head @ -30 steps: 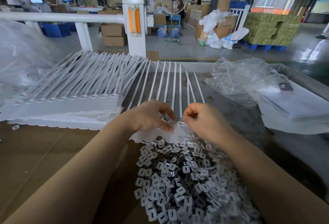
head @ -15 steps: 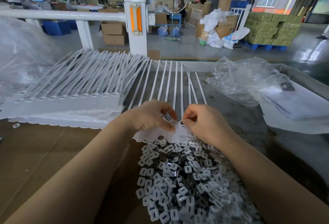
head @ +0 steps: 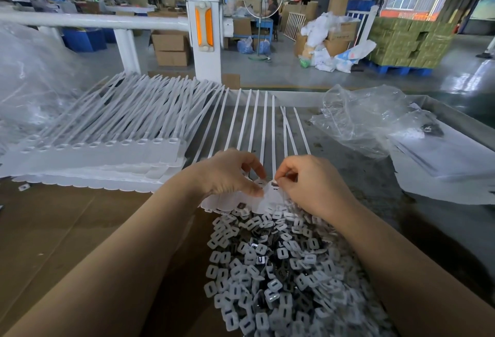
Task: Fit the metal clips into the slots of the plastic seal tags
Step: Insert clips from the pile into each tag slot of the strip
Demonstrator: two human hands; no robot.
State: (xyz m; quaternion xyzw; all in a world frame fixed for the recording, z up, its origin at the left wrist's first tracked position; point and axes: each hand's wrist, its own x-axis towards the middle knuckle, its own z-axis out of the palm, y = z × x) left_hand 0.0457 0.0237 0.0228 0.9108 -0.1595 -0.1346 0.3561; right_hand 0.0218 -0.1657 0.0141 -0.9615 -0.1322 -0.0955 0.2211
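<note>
Since a moment ago, both my hands have edged closer over the seal tag (head: pixel 270 194) on the bench (head: pixel 375 175). Left hand (head: pixel 227 173) pinches its head; right hand (head: pixel 310 184) pinches a clip (head: pixel 274 184) at the slot. Loose clips (head: pixel 273 269) heaped below.

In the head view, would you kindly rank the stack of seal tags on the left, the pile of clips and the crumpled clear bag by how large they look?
1. Stack of seal tags
2. Pile of clips, though it lies nearer the camera, so this is unsure
3. Crumpled clear bag
</note>
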